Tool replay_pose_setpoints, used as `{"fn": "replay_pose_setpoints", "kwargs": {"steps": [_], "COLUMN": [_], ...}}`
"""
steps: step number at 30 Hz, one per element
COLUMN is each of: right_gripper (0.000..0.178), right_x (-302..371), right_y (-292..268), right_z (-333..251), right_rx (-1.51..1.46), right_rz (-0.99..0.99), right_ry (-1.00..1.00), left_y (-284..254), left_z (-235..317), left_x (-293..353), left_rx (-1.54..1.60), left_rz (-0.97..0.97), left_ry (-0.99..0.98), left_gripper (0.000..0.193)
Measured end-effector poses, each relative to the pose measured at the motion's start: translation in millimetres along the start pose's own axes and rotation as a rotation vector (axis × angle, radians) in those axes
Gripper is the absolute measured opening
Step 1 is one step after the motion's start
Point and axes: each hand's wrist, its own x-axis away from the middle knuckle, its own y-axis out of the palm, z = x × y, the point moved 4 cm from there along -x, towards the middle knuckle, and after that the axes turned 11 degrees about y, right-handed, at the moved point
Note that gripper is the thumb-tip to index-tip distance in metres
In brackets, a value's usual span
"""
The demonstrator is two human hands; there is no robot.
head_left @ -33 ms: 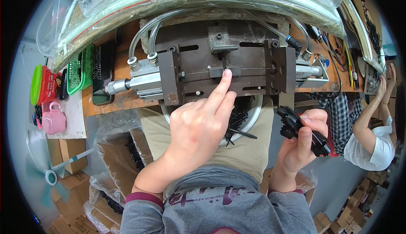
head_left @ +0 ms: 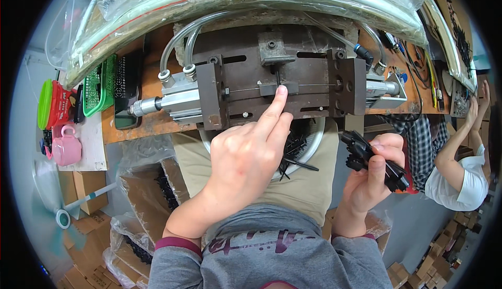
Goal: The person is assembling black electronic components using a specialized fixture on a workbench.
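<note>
Head view: the left hand (head_left: 246, 158) reaches forward over the lap, index finger stretched out and its tip pressed on a small dark block (head_left: 278, 88) at the middle of a metal press jig (head_left: 277, 82) bolted to the orange bench (head_left: 130, 127). The other fingers of that hand are curled loosely; it pinches nothing. A thin rod (head_left: 314, 84) runs through the block, its long axis lying left to right across the jig, in line with the air cylinders (head_left: 167, 101) at either end. The right hand (head_left: 374, 176) hangs off to the right above the thigh, its grip pressed together around a bundle of small black plastic parts (head_left: 374, 161), their long sides pointing up-left toward the jig. More black parts lie in a round bowl (head_left: 306, 150) on the lap, just under the bench edge.

To seat the piece well, I judge the fingertip should push straight down and stay clear of the side plates (head_left: 212, 95), keeping the piece square to the rod.
</note>
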Motion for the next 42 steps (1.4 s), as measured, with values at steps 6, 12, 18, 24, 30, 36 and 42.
{"fn": "replay_pose_setpoints", "kwargs": {"steps": [6,12,18,24,30,36,42], "right_gripper": [0.012,0.008,0.007,0.008,0.010,0.012,0.014], "right_x": [-4.0,-1.9,0.6,0.1,-15.4,-14.4,-11.9], "right_y": [11.2,29.7,47.8,53.4,35.0,37.6,35.8], "right_z": [6.8,15.5,18.9,19.8,12.7,9.0,6.1], "right_rx": [-0.271,-0.447,-0.500,-0.543,-0.461,-0.414,-0.375], "right_rz": [-0.050,-0.194,-0.294,-0.361,-0.227,-0.180,-0.166], "right_ry": [0.279,0.579,0.711,0.756,0.567,0.508,0.513], "left_y": [-0.2,-19.9,-23.2,-28.9,-43.7,-12.1,5.4], "left_z": [-2.3,0.0,-5.6,-16.4,-22.7,-11.5,-5.6], "left_x": [1.7,-6.3,-1.4,3.1,18.2,14.4,5.3], "left_rx": [0.050,0.836,0.926,1.023,0.989,0.202,-0.012], "left_rz": [0.015,0.162,0.169,0.089,0.148,0.187,0.107], "left_ry": [-0.014,-0.125,-0.086,-0.069,-0.025,0.017,0.042], "left_gripper": [0.027,0.044,0.040,0.038,0.036,0.027,0.025]}}
